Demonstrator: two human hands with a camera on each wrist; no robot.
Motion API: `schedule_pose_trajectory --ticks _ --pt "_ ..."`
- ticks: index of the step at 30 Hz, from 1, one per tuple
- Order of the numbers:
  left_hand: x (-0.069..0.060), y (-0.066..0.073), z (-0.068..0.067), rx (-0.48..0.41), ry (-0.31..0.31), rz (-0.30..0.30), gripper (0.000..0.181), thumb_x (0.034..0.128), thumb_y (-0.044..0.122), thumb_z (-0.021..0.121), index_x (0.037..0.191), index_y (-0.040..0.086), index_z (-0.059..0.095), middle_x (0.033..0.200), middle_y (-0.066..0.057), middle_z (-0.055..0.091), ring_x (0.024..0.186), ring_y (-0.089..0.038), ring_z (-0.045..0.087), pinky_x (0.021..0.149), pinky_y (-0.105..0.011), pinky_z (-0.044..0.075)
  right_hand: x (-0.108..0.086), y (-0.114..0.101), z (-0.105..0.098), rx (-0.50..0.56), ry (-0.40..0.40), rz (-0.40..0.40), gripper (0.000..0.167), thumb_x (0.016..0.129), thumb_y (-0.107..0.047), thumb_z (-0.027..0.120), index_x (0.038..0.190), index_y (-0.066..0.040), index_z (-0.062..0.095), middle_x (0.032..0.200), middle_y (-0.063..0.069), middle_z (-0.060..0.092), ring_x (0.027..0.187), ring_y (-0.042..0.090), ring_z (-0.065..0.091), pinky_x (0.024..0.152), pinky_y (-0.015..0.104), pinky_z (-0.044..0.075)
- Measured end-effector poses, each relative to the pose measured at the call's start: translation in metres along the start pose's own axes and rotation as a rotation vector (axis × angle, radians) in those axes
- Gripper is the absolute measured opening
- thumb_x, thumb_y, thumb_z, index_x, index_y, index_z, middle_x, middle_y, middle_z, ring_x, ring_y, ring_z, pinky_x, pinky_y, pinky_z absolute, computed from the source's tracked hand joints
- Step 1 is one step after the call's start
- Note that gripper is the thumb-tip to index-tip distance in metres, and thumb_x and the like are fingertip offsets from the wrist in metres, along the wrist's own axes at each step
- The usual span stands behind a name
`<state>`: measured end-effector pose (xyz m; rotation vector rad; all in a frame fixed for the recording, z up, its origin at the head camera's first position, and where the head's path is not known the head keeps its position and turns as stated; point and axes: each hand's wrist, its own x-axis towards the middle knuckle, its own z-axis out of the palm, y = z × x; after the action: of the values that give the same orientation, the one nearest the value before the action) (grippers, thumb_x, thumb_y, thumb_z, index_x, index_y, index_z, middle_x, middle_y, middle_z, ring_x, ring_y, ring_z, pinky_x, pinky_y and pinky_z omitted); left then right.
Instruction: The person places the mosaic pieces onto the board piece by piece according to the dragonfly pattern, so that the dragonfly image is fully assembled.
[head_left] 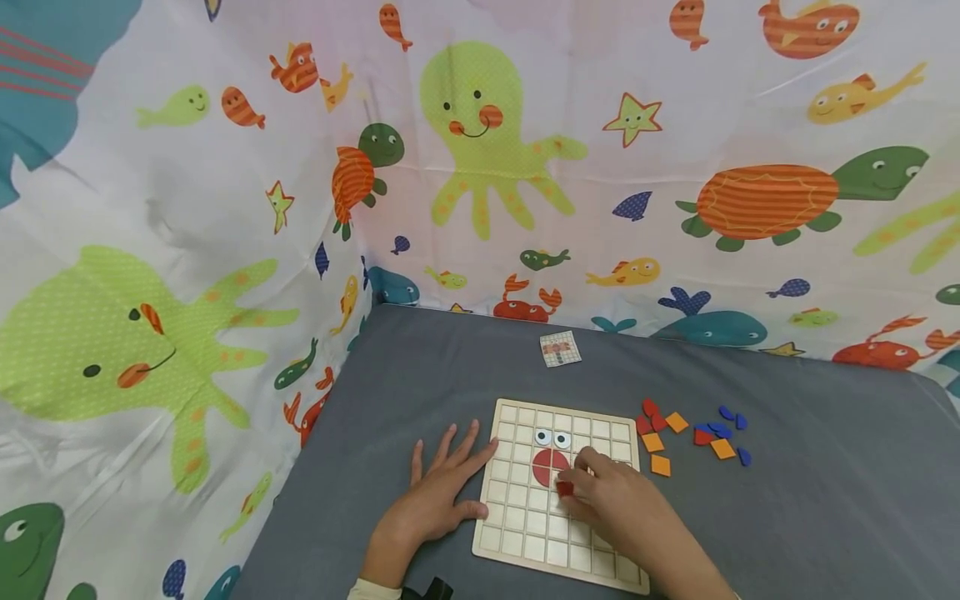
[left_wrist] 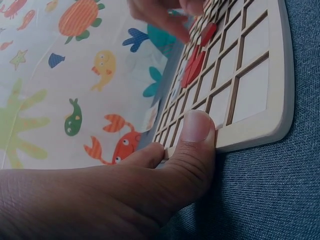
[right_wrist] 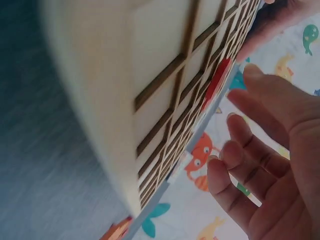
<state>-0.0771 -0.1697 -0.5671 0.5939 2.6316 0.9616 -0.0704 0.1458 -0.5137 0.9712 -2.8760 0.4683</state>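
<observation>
A pale wooden grid board [head_left: 517, 546] lies on the grey cloth. On it, several red quarter-round pieces [head_left: 542, 467] form a disc below two eye pieces [head_left: 552, 438]. My left hand [head_left: 435, 506] spreads along the board's left side, its thumb [left_wrist: 196, 127] resting on the rim. Over the board's middle, my right hand [head_left: 611, 500] has thumb and forefinger at another red piece [head_left: 565, 488]. That piece appears tilted on the grid in the left wrist view. Both wrist views show the right fingertips slightly apart from the red pieces, with nothing visibly pinched.
Right of the board lie loose red pieces [head_left: 651, 408], orange squares [head_left: 661, 465] and blue pieces [head_left: 726, 412]. A small patterned card [head_left: 560, 349] lies behind the board. A sea-animal curtain [head_left: 480, 275] borders the cloth at the back and left.
</observation>
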Motion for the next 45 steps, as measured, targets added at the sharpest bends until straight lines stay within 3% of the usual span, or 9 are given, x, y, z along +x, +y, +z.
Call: schedule_pose_trajectory --ticks 7,10,14,19,27,38,41,45 --pt "-0.003 0.005 -0.005 -0.028 0.005 0.012 0.095 0.0882 0.047 0.075 0.169 0.038 0.027 0.179 -0.002 0.008 0.163 -0.042 -0.003 0.116 -0.078 -0.017 -0.016 0.003 -0.005 -0.017 -0.091 -0.003 0.038 0.094 -0.033 0.083 0.131 -0.026 0.079 0.089 -0.011 0.048 0.059 0.002 0.033 0.053 0.018 0.034" --pt "-0.004 0.014 -0.012 -0.013 -0.014 -0.014 0.094 0.0888 0.044 0.076 0.170 0.034 0.028 0.179 -0.004 0.009 0.163 -0.042 -0.002 0.117 -0.078 -0.016 -0.017 0.003 -0.002 -0.029 -0.111 0.009 0.042 0.095 -0.034 0.080 0.137 -0.027 0.075 0.088 -0.011 0.046 0.059 0.003 0.032 0.053 0.019 0.033" --pt "-0.004 0.024 -0.018 0.005 -0.044 -0.040 0.093 0.0900 0.039 0.077 0.170 0.030 0.029 0.178 -0.006 0.009 0.163 -0.042 -0.001 0.118 -0.078 -0.013 -0.015 0.001 0.001 -0.041 -0.095 0.006 0.041 0.095 -0.034 0.080 0.135 -0.025 0.076 0.087 -0.011 0.045 0.059 0.004 0.032 0.053 0.020 0.032" --pt "-0.004 0.018 -0.013 -0.014 -0.035 -0.010 0.094 0.0910 0.041 0.075 0.170 0.032 0.027 0.178 -0.008 0.009 0.163 -0.044 -0.001 0.117 -0.079 -0.015 -0.013 0.000 0.003 -0.025 -0.070 -0.012 0.039 0.094 -0.032 0.082 0.131 -0.022 0.078 0.087 -0.011 0.045 0.060 0.003 0.032 0.053 0.020 0.033" --pt "-0.006 0.024 -0.015 -0.013 -0.066 -0.050 0.094 0.0903 0.038 0.077 0.170 0.031 0.028 0.178 -0.006 0.008 0.163 -0.042 -0.002 0.118 -0.078 -0.015 -0.014 0.000 0.004 -0.021 -0.084 0.023 0.037 0.096 -0.031 0.080 0.133 -0.025 0.077 0.088 -0.011 0.046 0.060 0.005 0.033 0.054 0.022 0.033" --pt "-0.006 0.023 -0.015 -0.018 -0.054 -0.033 0.093 0.0906 0.039 0.076 0.170 0.032 0.028 0.178 -0.007 0.008 0.163 -0.043 -0.003 0.117 -0.078 -0.015 -0.013 0.002 0.004 0.004 -0.104 0.047 0.039 0.097 -0.034 0.079 0.135 -0.026 0.076 0.089 -0.012 0.048 0.061 0.004 0.035 0.055 0.021 0.035" --pt "-0.007 0.018 -0.013 -0.029 -0.040 0.001 0.092 0.0917 0.042 0.074 0.170 0.033 0.026 0.179 -0.007 0.007 0.163 -0.044 -0.004 0.116 -0.079 -0.016 -0.014 0.005 0.000 0.013 -0.065 0.045 0.040 0.096 -0.033 0.080 0.134 -0.025 0.076 0.090 -0.013 0.051 0.062 0.002 0.038 0.055 0.020 0.038" --pt "-0.006 0.018 -0.013 -0.025 -0.036 -0.003 0.092 0.0915 0.041 0.074 0.170 0.033 0.027 0.179 -0.007 0.008 0.163 -0.043 -0.003 0.117 -0.079 -0.016 -0.018 0.014 -0.007 -0.008 0.073 0.050 0.033 0.091 -0.026 0.086 0.122 -0.018 0.079 0.091 -0.011 0.060 0.064 -0.001 0.048 0.053 0.019 0.045"
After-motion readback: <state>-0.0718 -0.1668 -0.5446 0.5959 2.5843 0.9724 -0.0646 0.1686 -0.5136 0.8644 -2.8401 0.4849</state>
